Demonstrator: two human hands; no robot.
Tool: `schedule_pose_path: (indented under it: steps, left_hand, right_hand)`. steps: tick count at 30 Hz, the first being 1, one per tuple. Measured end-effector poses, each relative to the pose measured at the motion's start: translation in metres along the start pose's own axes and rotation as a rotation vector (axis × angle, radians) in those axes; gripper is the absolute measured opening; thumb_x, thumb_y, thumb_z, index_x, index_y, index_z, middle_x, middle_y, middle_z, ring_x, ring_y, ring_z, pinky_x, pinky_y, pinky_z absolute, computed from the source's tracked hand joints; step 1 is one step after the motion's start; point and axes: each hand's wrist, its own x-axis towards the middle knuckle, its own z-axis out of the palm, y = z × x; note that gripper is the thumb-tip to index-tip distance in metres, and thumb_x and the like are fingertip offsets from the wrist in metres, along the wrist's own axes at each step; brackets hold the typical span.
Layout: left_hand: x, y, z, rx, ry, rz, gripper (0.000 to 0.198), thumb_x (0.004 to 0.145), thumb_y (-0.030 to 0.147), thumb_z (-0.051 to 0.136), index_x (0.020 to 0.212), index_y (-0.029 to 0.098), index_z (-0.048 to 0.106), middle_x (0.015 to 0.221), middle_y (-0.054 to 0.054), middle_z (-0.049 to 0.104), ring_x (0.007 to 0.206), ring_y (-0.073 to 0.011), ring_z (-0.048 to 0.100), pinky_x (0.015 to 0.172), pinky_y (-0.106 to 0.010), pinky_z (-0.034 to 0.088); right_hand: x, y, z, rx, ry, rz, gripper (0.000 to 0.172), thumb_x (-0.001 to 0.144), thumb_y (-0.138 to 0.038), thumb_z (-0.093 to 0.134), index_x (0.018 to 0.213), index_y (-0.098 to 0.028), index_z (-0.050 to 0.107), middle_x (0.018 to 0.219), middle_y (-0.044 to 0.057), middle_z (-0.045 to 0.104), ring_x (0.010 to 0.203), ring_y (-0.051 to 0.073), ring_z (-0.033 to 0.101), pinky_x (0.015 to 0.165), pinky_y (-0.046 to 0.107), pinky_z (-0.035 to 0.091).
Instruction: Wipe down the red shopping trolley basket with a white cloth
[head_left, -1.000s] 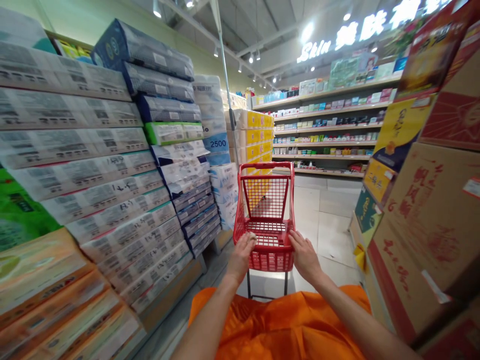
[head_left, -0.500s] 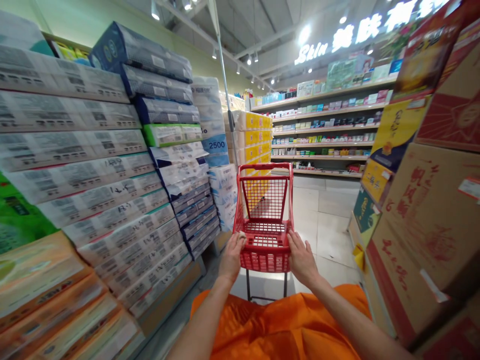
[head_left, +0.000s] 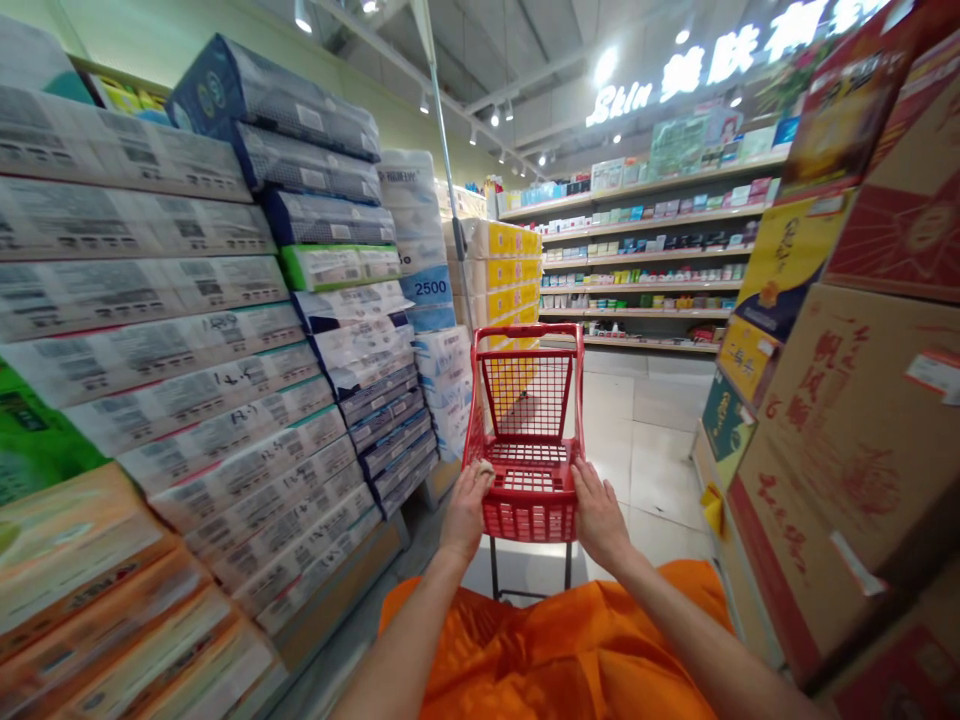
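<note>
A small red shopping cart (head_left: 529,400) stands in the aisle in front of me, its wire basket holding nothing that shows. My left hand (head_left: 466,505) is wrapped over the near left corner of the basket rim. My right hand (head_left: 596,510) grips the near right corner the same way. Both forearms reach forward over my orange garment (head_left: 555,650).
Stacked packs of tissue paper (head_left: 225,400) wall the left side. Cardboard boxes with red print (head_left: 840,420) rise on the right. Yellow packs (head_left: 514,270) stand beyond the cart. Shelves of small goods (head_left: 645,260) line the far wall across a pale tiled floor (head_left: 652,450).
The cart and my hands have edged slightly left and forward along the aisle. Both hands keep their hold on the cart's rim.
</note>
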Motion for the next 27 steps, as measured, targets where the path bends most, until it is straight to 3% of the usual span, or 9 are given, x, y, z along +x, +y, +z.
schedule_pose_path:
  steps: [4, 6, 9, 12, 14, 18, 20, 25, 27]
  left_hand:
    - [0.009, 0.061, 0.025, -0.059, -0.092, 0.207, 0.033, 0.086, 0.012, 0.035, 0.115, 0.018, 0.051, 0.127, -0.008, 0.048, 0.122, -0.0187, 0.037, 0.100, -0.041, 0.037]
    - [0.012, 0.076, 0.028, -0.090, -0.129, 0.298, 0.034, 0.086, 0.012, 0.036, 0.117, 0.018, 0.049, 0.130, -0.007, 0.045, 0.125, -0.0178, 0.033, 0.102, -0.039, 0.036]
    - [0.009, 0.051, 0.011, -0.082, -0.146, 0.243, 0.034, 0.088, 0.016, 0.035, 0.118, 0.020, 0.049, 0.129, -0.006, 0.046, 0.124, -0.0170, 0.035, 0.101, -0.039, 0.036]
    - [0.004, 0.016, -0.004, -0.009, -0.087, -0.003, 0.032, 0.088, 0.018, 0.034, 0.115, 0.020, 0.052, 0.126, -0.008, 0.049, 0.122, -0.0193, 0.038, 0.100, -0.042, 0.037]
    - [0.003, 0.020, 0.000, -0.007, -0.067, -0.037, 0.032, 0.088, 0.017, 0.034, 0.114, 0.018, 0.052, 0.124, -0.010, 0.050, 0.121, -0.0196, 0.039, 0.100, -0.042, 0.038]
    - [0.009, 0.068, 0.024, -0.109, -0.124, 0.230, 0.033, 0.087, 0.014, 0.034, 0.116, 0.017, 0.050, 0.129, -0.009, 0.046, 0.124, -0.0175, 0.034, 0.102, -0.039, 0.036]
    - [0.012, 0.075, 0.027, -0.144, -0.146, 0.291, 0.033, 0.087, 0.014, 0.035, 0.116, 0.017, 0.051, 0.129, -0.008, 0.046, 0.125, -0.0175, 0.033, 0.102, -0.039, 0.035]
    - [0.010, 0.038, 0.006, -0.270, -0.085, -0.032, 0.029, 0.087, 0.023, 0.040, 0.111, 0.018, 0.055, 0.123, -0.009, 0.051, 0.118, -0.0202, 0.042, 0.101, -0.042, 0.035]
    - [0.013, 0.041, 0.003, -0.364, -0.065, -0.169, 0.031, 0.086, 0.023, 0.039, 0.111, 0.015, 0.055, 0.122, -0.010, 0.052, 0.116, -0.0203, 0.044, 0.101, -0.041, 0.035]
  right_hand:
    - [0.001, -0.001, -0.001, 0.004, 0.030, -0.013, 0.056, 0.076, -0.003, 0.030, 0.131, -0.009, 0.033, 0.139, 0.012, 0.029, 0.129, 0.021, 0.022, 0.101, 0.042, 0.026]
    - [0.000, 0.001, -0.003, 0.000, 0.041, -0.018, 0.055, 0.077, -0.004, 0.030, 0.131, -0.010, 0.033, 0.139, 0.011, 0.030, 0.128, 0.021, 0.023, 0.101, 0.043, 0.026]
    - [0.000, 0.003, -0.007, 0.001, 0.013, -0.019, 0.055, 0.076, -0.004, 0.029, 0.131, -0.010, 0.034, 0.139, 0.011, 0.030, 0.128, 0.021, 0.023, 0.102, 0.044, 0.024]
    - [0.000, 0.000, -0.008, 0.018, -0.025, -0.023, 0.058, 0.074, -0.003, 0.031, 0.132, -0.009, 0.033, 0.140, 0.011, 0.028, 0.129, 0.021, 0.021, 0.102, 0.044, 0.023]
    - [0.000, -0.003, -0.008, 0.038, -0.034, -0.009, 0.059, 0.074, -0.003, 0.031, 0.132, -0.009, 0.032, 0.140, 0.011, 0.027, 0.129, 0.021, 0.020, 0.102, 0.043, 0.024]
    - [0.001, 0.000, -0.007, 0.082, -0.031, 0.014, 0.058, 0.074, -0.004, 0.031, 0.132, -0.009, 0.033, 0.140, 0.012, 0.028, 0.129, 0.021, 0.021, 0.101, 0.042, 0.025]
    - [0.002, 0.005, -0.008, 0.095, -0.030, 0.002, 0.059, 0.074, -0.004, 0.031, 0.133, -0.011, 0.031, 0.140, 0.012, 0.028, 0.129, 0.020, 0.022, 0.101, 0.042, 0.026]
    - [0.000, 0.001, -0.018, 0.110, -0.016, -0.071, 0.058, 0.074, -0.005, 0.032, 0.131, -0.010, 0.034, 0.138, 0.013, 0.031, 0.129, 0.023, 0.022, 0.102, 0.049, 0.021]
    - [-0.002, -0.015, -0.019, 0.205, 0.040, -0.163, 0.058, 0.075, -0.010, 0.037, 0.132, -0.011, 0.031, 0.138, 0.013, 0.031, 0.129, 0.023, 0.020, 0.103, 0.048, 0.020]
